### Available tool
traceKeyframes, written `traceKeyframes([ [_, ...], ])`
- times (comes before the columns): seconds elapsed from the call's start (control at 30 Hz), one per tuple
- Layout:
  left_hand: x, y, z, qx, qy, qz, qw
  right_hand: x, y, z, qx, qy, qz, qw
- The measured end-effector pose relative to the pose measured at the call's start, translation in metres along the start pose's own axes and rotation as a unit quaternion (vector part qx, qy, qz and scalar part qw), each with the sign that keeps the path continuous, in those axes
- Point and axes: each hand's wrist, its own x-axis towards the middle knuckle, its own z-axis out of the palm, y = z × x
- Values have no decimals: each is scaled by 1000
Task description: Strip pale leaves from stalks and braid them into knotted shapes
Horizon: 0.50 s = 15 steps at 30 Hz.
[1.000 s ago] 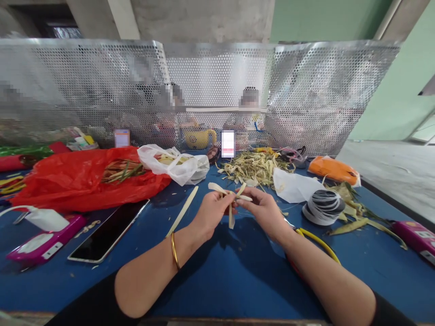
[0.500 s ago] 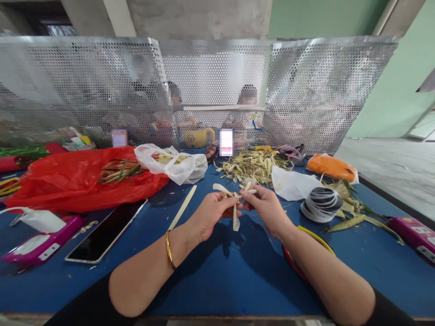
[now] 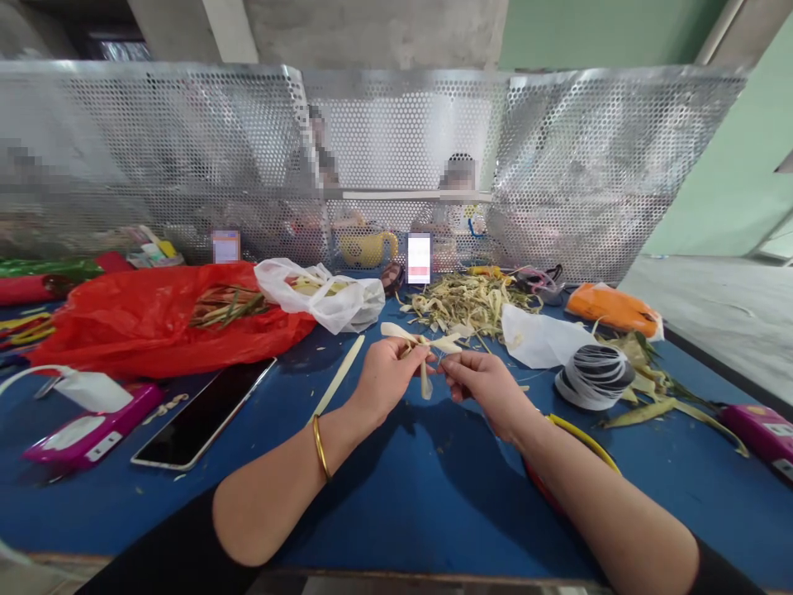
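Over the middle of the table, my left hand (image 3: 389,373) pinches a small bundle of pale leaf strips (image 3: 444,342). Flat ends stick out to both sides of it, and one strip hangs down below the fingers. Just to the right, my right hand (image 3: 480,382) is closed in a pinch, apart from the bundle, with what looks like a fine thread (image 3: 439,360) running to its fingertips. A single long pale strip (image 3: 339,376) lies left of my left hand. On the right rests a dark spool (image 3: 595,377) wound with white thread.
A heap of dry leaf scraps (image 3: 467,302) lies ahead, beside white paper (image 3: 545,337). Left are a red plastic bag (image 3: 136,322), a white bag (image 3: 353,307), a phone (image 3: 207,413) and a purple power strip (image 3: 92,434). A perforated metal screen (image 3: 409,124) stands behind; people sit beyond it.
My right hand has drawn away from the leaf bundle, down and slightly right. My left hand keeps its pinch on the bundle. The whole view has shifted slightly.
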Motion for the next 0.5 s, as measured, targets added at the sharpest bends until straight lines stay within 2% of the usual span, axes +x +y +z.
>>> traceKeyframes([
  [0.07,2,-3,-1,35,18,21,999,-4,0,3,-142,21,-82,986],
  [0.13,4,-6,-2,54,28,36,998,-8,0,4,-291,40,-184,938],
  [0.2,4,-8,-3,65,33,45,996,-11,0,5,-389,48,-245,887],
  [0.27,4,-9,-2,81,40,49,995,-13,0,5,-434,48,-250,864],
  [0.4,2,-5,-1,143,59,57,986,-16,0,7,-458,46,-241,855],
  [0.5,2,-5,-1,209,71,76,972,-18,-2,8,-463,45,-270,843],
])
